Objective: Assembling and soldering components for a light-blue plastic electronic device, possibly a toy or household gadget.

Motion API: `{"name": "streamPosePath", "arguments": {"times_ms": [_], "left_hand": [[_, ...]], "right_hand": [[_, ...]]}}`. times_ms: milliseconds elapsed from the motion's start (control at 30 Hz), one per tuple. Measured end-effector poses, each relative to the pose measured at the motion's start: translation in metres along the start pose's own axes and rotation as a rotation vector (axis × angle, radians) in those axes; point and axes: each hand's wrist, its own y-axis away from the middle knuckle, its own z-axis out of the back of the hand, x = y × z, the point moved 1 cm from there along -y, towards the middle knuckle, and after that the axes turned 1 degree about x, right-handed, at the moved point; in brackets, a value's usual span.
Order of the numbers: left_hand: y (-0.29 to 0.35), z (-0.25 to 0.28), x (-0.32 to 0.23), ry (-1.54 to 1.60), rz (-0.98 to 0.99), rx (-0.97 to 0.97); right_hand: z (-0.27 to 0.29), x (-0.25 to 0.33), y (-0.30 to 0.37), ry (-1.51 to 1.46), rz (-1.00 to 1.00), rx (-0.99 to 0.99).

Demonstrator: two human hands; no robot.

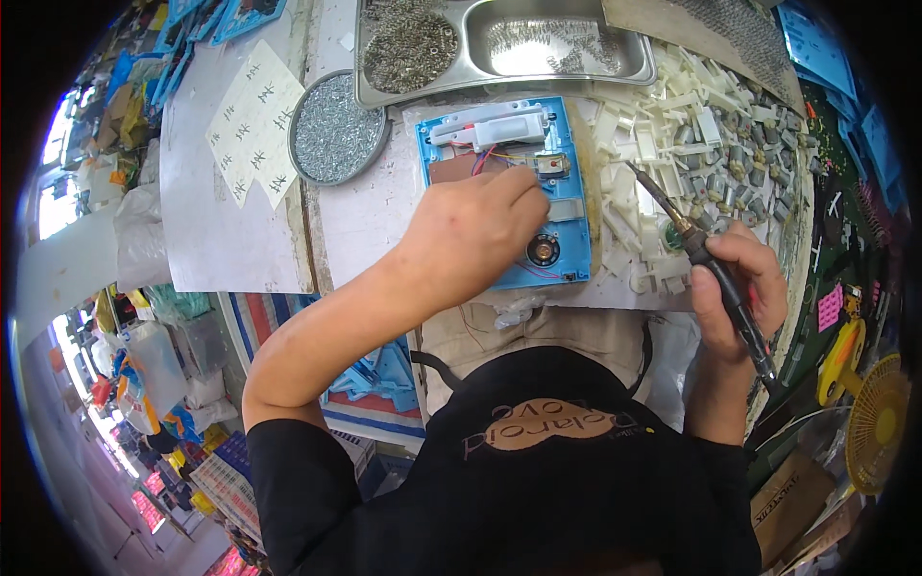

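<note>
A blue plastic housing (580, 259) lies on the table in front of me. Inside it are a white plastic box (509, 131), a brown board (451, 170), thin red wires, a small metal-cased part (552, 165) and a round black speaker (544, 250). My left hand (475, 226) rests over the housing's middle, fingers bent and pinched together near the wires; the fingertips and whatever they hold are hidden. To the right of the housing, my right hand (740, 288) grips the black handle of a soldering iron (735, 302), its thin tip pointing up and left over white parts.
Small metal screws fill a round dish (338, 130) beside handwritten paper sheets (254, 125). A steel tray (461, 86) holds springs at the back. White plastic pieces (624, 226) and small grey motors (744, 178) are heaped rightward. A yellow fan (879, 422) stands at far right.
</note>
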Motion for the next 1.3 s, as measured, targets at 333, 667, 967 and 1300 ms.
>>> {"name": "streamPosePath", "arguments": {"times_ms": [333,667,967,1300], "left_hand": [[0.015,0.014,0.007,0.215,0.325,-0.198],[-0.01,0.002,-0.005,-0.06,0.102,-0.105],[-0.005,-0.002,-0.016,-0.111,0.154,-0.172],[-0.002,-0.001,-0.014,-0.171,0.163,-0.176]], "right_hand": [[-0.001,-0.006,0.002,0.02,-0.03,-0.02],[0.001,-0.005,0.002,0.011,-0.005,-0.038],[0.004,-0.003,0.003,0.011,0.008,-0.044],[0.01,0.0,0.008,0.037,-0.005,-0.06]]}}
